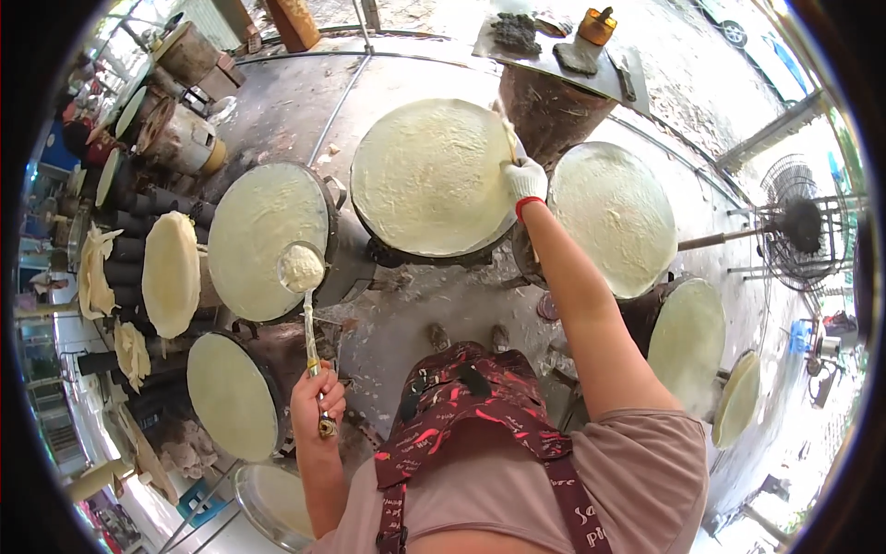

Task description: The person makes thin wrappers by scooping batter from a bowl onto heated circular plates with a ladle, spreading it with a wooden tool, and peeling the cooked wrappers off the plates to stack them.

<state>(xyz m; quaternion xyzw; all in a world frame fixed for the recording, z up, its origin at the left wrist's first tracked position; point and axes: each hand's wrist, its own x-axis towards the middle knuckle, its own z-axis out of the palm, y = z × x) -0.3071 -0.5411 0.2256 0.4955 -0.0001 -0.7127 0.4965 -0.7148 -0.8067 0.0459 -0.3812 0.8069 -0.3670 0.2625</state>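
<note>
My left hand (318, 399) is closed round the handle of a long ladle (311, 337). Its bowl carries a heap of pale, wet batter (302, 268) over the front right part of the left griddle's pancake (263, 231). My right hand (526, 182), in a white knit glove with a red cuff, reaches to the right rim of the middle griddle. There its fingers are closed on the edge of a large, thin, pale pancake (434, 180). A narrow strip of that edge looks raised beside the glove. My fingertips there are partly hidden.
More round griddles with pale sheets surround me, among them a right one (614, 222) and a lower-left one (233, 397). A board (628, 69) at the back holds dark cloths and an orange container (597, 28). A wire-caged fan (801, 222) stands at the right.
</note>
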